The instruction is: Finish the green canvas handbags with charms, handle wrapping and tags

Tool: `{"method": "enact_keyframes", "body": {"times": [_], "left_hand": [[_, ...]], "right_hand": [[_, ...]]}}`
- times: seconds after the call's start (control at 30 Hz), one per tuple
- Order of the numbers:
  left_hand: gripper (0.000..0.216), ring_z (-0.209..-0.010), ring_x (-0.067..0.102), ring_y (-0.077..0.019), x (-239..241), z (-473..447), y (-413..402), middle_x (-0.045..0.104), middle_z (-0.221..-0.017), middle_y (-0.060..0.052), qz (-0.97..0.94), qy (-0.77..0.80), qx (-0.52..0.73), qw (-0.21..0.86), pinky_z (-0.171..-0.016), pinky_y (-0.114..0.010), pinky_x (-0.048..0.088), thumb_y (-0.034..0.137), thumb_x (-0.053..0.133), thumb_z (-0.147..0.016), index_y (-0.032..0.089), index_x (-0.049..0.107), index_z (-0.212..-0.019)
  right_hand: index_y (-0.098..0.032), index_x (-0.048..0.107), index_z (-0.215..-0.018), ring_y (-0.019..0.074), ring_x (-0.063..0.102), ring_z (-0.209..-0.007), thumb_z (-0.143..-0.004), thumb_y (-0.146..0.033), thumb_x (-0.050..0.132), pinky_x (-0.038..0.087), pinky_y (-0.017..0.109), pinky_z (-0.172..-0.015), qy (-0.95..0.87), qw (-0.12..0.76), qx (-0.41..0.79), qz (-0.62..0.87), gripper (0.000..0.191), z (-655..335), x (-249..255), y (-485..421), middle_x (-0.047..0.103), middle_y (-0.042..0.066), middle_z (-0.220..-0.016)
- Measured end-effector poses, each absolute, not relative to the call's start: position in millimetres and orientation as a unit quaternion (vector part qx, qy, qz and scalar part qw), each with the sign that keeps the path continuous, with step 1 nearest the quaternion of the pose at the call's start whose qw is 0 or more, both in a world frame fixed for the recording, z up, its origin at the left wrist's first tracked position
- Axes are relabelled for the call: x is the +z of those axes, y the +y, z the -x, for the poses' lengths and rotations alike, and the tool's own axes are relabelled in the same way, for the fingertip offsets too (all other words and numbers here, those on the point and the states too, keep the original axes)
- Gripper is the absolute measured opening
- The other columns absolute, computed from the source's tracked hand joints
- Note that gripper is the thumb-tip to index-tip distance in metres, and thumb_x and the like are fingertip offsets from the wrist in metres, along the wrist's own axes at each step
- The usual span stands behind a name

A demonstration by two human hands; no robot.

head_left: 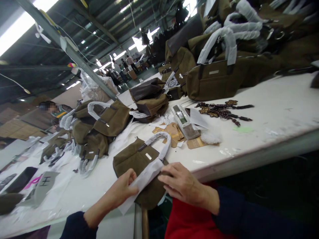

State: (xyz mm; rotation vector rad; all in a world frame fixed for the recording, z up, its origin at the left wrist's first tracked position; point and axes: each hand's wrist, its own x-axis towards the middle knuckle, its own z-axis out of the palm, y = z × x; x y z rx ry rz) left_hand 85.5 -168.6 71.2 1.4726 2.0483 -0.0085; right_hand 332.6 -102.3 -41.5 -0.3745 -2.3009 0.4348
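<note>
An olive-brown handbag [132,154] lies in front of me at the table's near edge, its handle [163,142] wrapped in white paper. Across the bag stretches a strip of white paper [147,176]. My left hand [124,187] pinches the strip near its lower left end, thumb against fingers. At the strip's upper right end is my right hand [180,184], fingers bent together at the bag's side. Whether those fingers grip the paper or the bag is hidden.
Wrapped-handle handbags [214,78] are piled at the back right, with more bags [112,119] at left. A tape dispenser [184,121], cardboard tags [171,132] and dark beaded tassels [219,111] lie beyond the bag. A person [62,111] is at the far left.
</note>
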Motion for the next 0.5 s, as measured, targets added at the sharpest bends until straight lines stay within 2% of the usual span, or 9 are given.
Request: {"method": "enact_keyframes", "body": {"times": [0.1, 0.2, 0.3, 0.4, 0.5], "left_hand": [[0.026, -0.064, 0.052, -0.015, 84.6, -93.3, -169.0, 0.054, -0.066, 0.007, -0.576, 0.771, 0.01, 0.272, -0.06, -0.024, 0.033, 0.014, 0.057, -0.066, 0.023, 0.048, -0.088], [0.028, -0.059, 0.051, -0.0138, 91.8, -107.5, -169.2, 0.056, -0.063, 0.008, -0.531, 0.757, 0.092, 0.371, -0.055, -0.022, 0.032, 0.019, 0.062, -0.071, 0.023, 0.047, -0.094], [0.036, -0.058, 0.054, -0.0123, 83.8, -124.3, -171.2, 0.064, -0.071, 0.005, -0.404, 0.735, 0.232, 0.492, -0.052, -0.02, 0.035, 0.03, 0.07, -0.074, 0.022, 0.045, -0.098], [0.047, -0.057, 0.058, -0.0116, 64.0, -136.9, -175.2, 0.069, -0.075, 0.002, -0.331, 0.718, 0.35, 0.502, -0.052, -0.019, 0.04, 0.037, 0.077, -0.071, 0.021, 0.045, -0.101], [0.053, -0.054, 0.06, -0.0123, 45.0, -142.4, -179.5, 0.071, -0.077, 0.001, -0.307, 0.692, 0.413, 0.507, -0.049, -0.019, 0.042, 0.041, 0.082, -0.069, 0.022, 0.046, -0.103]], "right_hand": [[-0.02, 0.06, -0.121, 0.0238, 0.052, -0.113, -0.096, -0.023, 0.056, 0.038, 0.041, -0.098, -0.921, 0.34, 0.121, 0.148, 0.025, -333.3, -60.6, -117.3, 0.062, 0.008, -0.122], [-0.022, 0.06, -0.12, 0.0236, 0.049, -0.121, -0.1, -0.022, 0.053, 0.036, 0.042, -0.101, -0.933, 0.316, 0.078, 0.156, 0.022, -324.6, -73.8, -104.8, 0.063, 0.007, -0.125], [-0.023, 0.063, -0.111, 0.023, 0.047, -0.125, -0.099, -0.024, 0.055, 0.037, 0.041, -0.103, -0.936, 0.304, 0.078, 0.161, 0.015, -318.3, -77.3, -75.8, 0.064, 0.005, -0.125], [-0.022, 0.064, -0.109, 0.0237, 0.045, -0.13, -0.098, -0.024, 0.057, 0.037, 0.043, -0.104, -0.934, 0.298, 0.084, 0.181, 0.013, -318.4, -76.0, -56.3, 0.063, 0.005, -0.128], [-0.023, 0.065, -0.113, 0.0244, 0.042, -0.134, -0.097, -0.021, 0.057, 0.037, 0.044, -0.106, -0.936, 0.285, 0.109, 0.177, 0.018, -327.6, -68.2, -56.8, 0.061, 0.006, -0.133]]}}
